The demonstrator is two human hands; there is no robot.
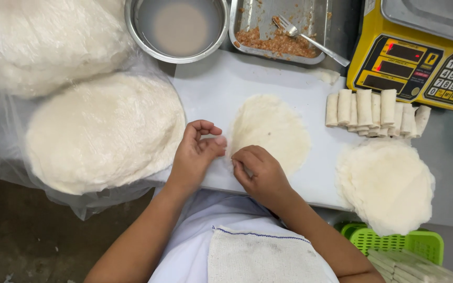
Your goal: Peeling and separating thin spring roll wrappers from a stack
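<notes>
Left hand pinching the round wrapper at its 9 o'clock edge, right hand curled narrow on its 7 o'clock edge, wrapper flat mid-worktop, finished rolls at 3 o'clock, wrapper stack at 4 o'clock, filling tray at 12 o'clock.

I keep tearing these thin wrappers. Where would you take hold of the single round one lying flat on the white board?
Probably the wrapper edge nearest the person, where both hands, left hand and right hand, meet it: it lies flat, so only the rim lifts.
</notes>
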